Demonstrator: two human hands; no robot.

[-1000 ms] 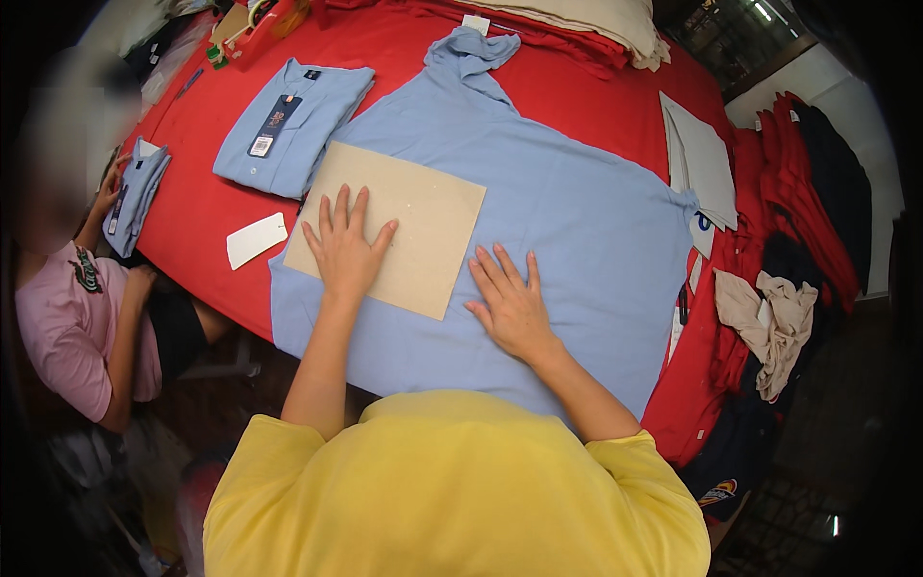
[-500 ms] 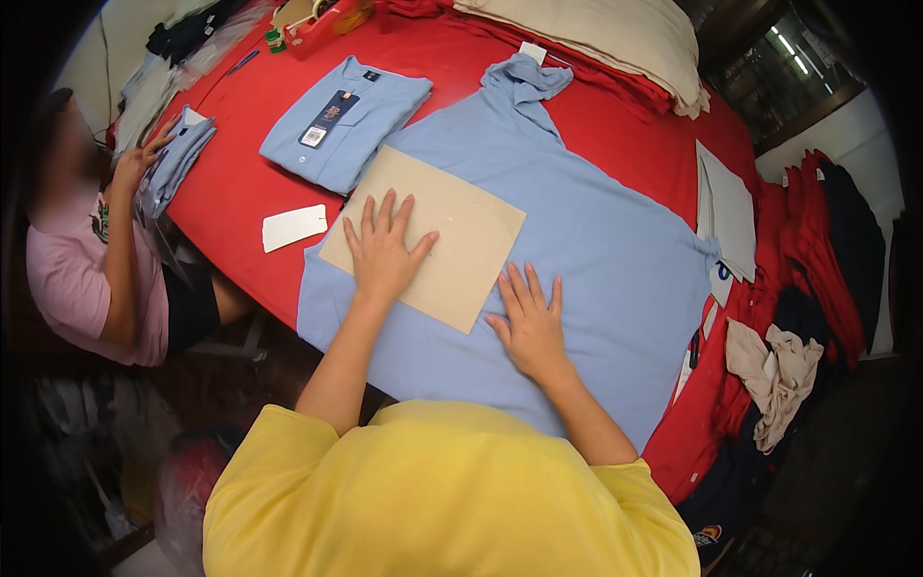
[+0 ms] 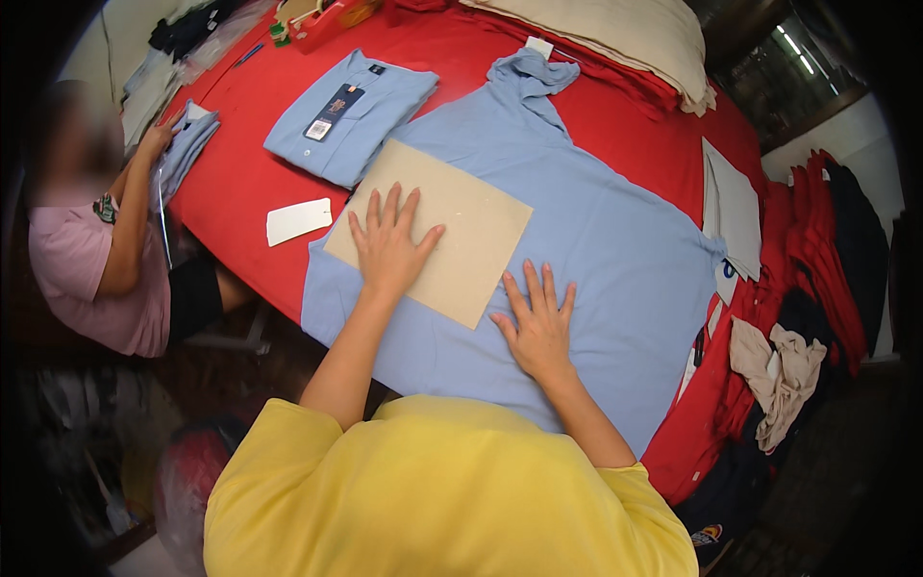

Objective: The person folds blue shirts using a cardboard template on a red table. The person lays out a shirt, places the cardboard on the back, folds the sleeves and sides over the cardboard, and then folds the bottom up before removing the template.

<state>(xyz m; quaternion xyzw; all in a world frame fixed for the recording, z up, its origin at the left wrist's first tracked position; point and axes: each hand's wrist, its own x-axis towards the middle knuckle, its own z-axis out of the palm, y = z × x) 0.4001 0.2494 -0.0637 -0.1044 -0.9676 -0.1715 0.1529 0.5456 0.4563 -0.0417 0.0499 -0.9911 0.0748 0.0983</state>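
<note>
A light blue shirt [image 3: 615, 250] lies spread over the red-covered table in front of me. On its left part rests a square of tan cardboard [image 3: 481, 216]. My left hand [image 3: 389, 245] lies on the cardboard with fingers spread. Just right of the cardboard's near corner, my right hand [image 3: 538, 332] is flat on the shirt, its fingers apart. Beyond the cardboard sits a folded light blue shirt [image 3: 394, 101] with a dark hang tag [image 3: 335, 111] on its front. A white card [image 3: 298, 222] lies left of the cardboard.
Another person [image 3: 101, 240] at the left handles a folded blue garment [image 3: 189, 144] at the table's edge. A beige cloth pile [image 3: 615, 38] lies at the far side. White sheets [image 3: 729, 207] and a crumpled beige cloth [image 3: 777, 375] are at the right. The red table cover [image 3: 231, 202] shows between things.
My right hand has spread its fingers slightly wider on the shirt. My left hand stays on the cardboard. The person at the left has shifted their arm and the garment. The whole view has shifted a little.
</note>
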